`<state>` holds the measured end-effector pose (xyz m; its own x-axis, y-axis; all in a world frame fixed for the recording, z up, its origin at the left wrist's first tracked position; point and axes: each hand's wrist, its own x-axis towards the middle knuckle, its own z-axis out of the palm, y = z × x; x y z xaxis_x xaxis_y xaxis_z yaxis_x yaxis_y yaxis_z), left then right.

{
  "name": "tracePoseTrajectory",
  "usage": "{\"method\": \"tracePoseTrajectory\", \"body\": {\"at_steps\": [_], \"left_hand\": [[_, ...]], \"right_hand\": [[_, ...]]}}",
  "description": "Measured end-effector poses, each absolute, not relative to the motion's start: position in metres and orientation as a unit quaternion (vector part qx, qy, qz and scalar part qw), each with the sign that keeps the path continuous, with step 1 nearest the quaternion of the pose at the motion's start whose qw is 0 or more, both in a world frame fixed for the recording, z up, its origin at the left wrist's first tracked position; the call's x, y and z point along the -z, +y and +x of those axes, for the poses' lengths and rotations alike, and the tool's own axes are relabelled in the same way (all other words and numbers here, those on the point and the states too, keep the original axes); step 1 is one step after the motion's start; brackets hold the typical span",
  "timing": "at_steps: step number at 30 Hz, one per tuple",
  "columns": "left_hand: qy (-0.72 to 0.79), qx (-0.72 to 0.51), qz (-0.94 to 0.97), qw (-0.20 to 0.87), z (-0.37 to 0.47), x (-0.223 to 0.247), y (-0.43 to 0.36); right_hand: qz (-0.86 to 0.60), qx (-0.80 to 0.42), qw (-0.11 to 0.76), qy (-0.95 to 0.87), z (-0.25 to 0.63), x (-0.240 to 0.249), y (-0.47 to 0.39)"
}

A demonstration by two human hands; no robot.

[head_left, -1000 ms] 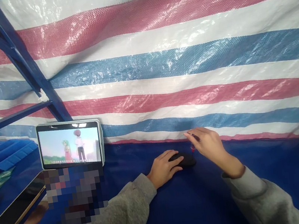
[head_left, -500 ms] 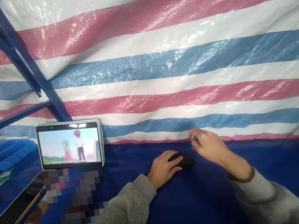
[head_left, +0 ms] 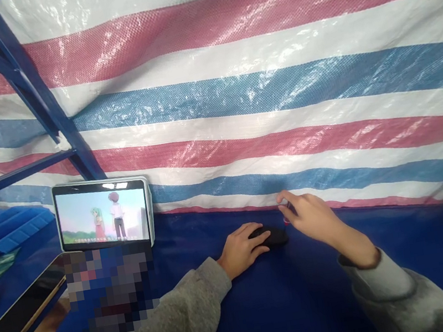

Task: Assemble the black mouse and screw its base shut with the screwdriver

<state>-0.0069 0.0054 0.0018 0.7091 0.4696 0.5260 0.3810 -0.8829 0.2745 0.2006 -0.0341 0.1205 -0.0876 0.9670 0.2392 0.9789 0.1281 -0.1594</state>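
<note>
Head view: a tablet [head_left: 102, 216] stood at left; the left hand [head_left: 241, 248], fingers partly spread, held a black mouse-shaped object [head_left: 277, 236] on the blue surface [head_left: 278, 308]; near its right end, a partly red tool [head_left: 286, 222], mostly hidden, was pinched between the right hand's [head_left: 312, 216] closed fingers.

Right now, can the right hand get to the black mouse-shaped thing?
Probably yes: the right hand, pinching a slim tool, is close to the black mouse-shaped thing, whose nearer end looks uncovered; the left hand is on the other end.
</note>
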Motion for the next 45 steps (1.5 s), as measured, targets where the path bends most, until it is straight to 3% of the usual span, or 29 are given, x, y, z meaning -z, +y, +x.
{"method": "tracePoseTrajectory", "body": {"at_steps": [11, 17, 28, 32, 37, 45], "left_hand": [[0.251, -0.281, 0.917, 0.132, -0.008, -0.006, 0.004], [0.273, -0.277, 0.903, 0.182, -0.009, -0.004, 0.007], [0.326, -0.314, 0.842, 0.293, -0.010, -0.007, 0.014], [0.353, -0.297, 0.843, 0.276, -0.010, -0.012, 0.013], [0.364, -0.277, 0.862, 0.218, -0.008, -0.009, 0.013], [0.353, -0.271, 0.876, 0.185, -0.006, -0.002, 0.015]], "right_hand": [[-0.638, -0.048, 0.247, -0.727, 0.217, -0.141, -0.045], [-0.542, -0.184, 0.122, -0.811, 0.217, -0.131, -0.059], [-0.508, -0.210, -0.029, -0.835, 0.196, -0.068, -0.069], [-0.509, -0.200, 0.036, -0.836, 0.193, -0.062, -0.073], [-0.570, -0.053, 0.260, -0.778, 0.196, -0.039, -0.063], [-0.604, -0.126, 0.303, -0.726, 0.199, 0.002, -0.053]]}}
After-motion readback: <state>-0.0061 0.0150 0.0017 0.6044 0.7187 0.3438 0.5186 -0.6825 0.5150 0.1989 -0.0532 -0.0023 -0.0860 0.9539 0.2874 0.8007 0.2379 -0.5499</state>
